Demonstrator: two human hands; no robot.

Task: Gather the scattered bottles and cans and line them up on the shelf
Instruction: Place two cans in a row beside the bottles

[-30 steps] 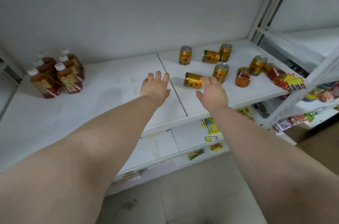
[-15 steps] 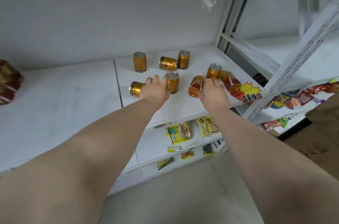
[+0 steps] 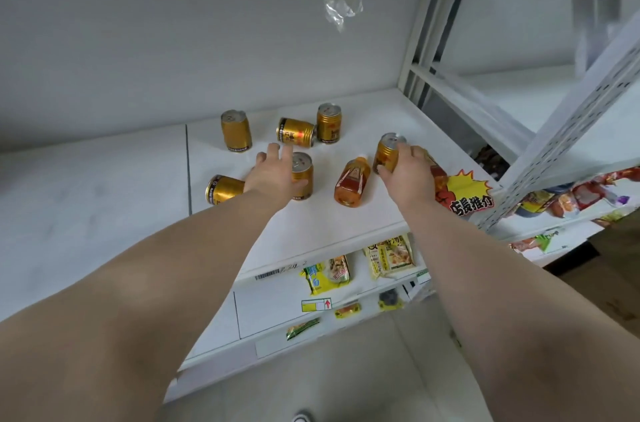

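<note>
On the shelf (image 3: 311, 234), three cans stand or lie along the far side: an upright can (image 3: 236, 131) at the left, a tipped can (image 3: 296, 132) just right of it, and a second upright can (image 3: 328, 124) touching that one's right end. Nearer, a can on its side (image 3: 223, 189) lies farthest left, with the left hand (image 3: 273, 176) between it and a standing can (image 3: 303, 176). Right of these lies a bottle (image 3: 352, 183) (cap pointing away), then a can (image 3: 387, 153) in the right hand (image 3: 407, 176). A promo sign (image 3: 467, 195) sits at the shelf's right near corner. Snack packets (image 3: 360, 266) lie on the shelf below.
</note>
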